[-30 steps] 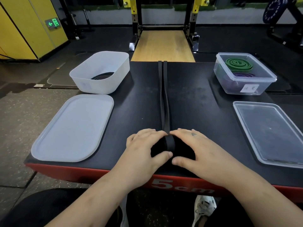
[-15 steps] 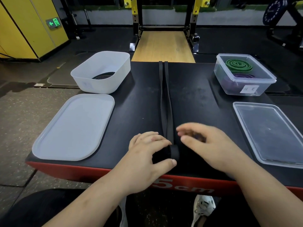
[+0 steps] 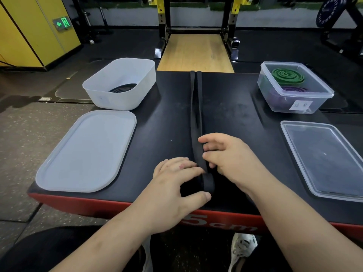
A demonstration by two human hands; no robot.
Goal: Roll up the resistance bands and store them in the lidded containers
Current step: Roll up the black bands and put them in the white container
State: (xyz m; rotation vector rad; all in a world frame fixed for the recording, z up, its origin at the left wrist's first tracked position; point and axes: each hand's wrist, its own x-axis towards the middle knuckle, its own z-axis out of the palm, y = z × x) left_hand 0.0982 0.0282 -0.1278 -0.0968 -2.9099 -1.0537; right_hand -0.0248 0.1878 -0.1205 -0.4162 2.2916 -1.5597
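Head view: a black band (image 3: 196, 107) being rolled at the near edge of the desk (image 3: 231, 118).
The band lies straight down the middle, probably so it feeds evenly. The left hand (image 3: 176, 185) curls thumb and fingers round the started roll (image 3: 208, 183). The right hand (image 3: 229, 158), fingers half curled, touches the strand just beyond; whether it pinches, I cannot tell. The white container (image 3: 119, 99) waits open, far left.

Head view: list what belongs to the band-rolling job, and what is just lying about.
Job: black band, held by left hand and right hand; white tub, white lid; clear tub, clear lid; green roll, purple roll.
Lying about: exit sign, weight plate, wooden platform.
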